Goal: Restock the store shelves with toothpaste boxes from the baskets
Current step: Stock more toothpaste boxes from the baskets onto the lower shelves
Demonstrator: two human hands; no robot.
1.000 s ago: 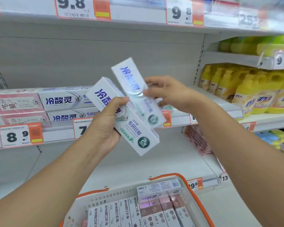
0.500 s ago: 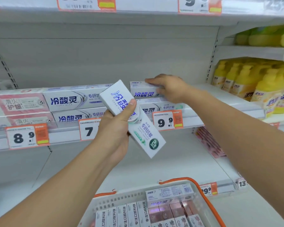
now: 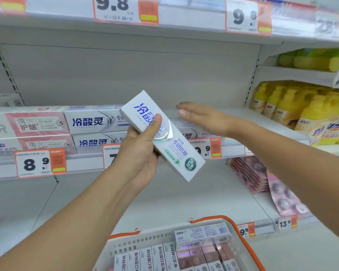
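A white store shelf [image 3: 241, 114] is spanning the view, its front rail carrying orange-edged price tags [image 3: 40, 163]. Along its left half, stacked toothpaste boxes [image 3: 92, 122] are lying on their sides, and yellow bottles [image 3: 309, 118] are crowding the bay to the right. Below, a white basket [image 3: 125, 243] with orange handles is holding more boxes packed upright. The left hand [image 3: 139, 151] is gripping a white toothpaste box [image 3: 162, 135] in front of the shelf — tilted, top end up and to the left, thumb pressed across its printed face, the other fingers curled behind it. The right hand [image 3: 202, 119] is reaching over the shelf with fingers straight and flat, holding nothing — blurred, hovering just above the boxes lying there.
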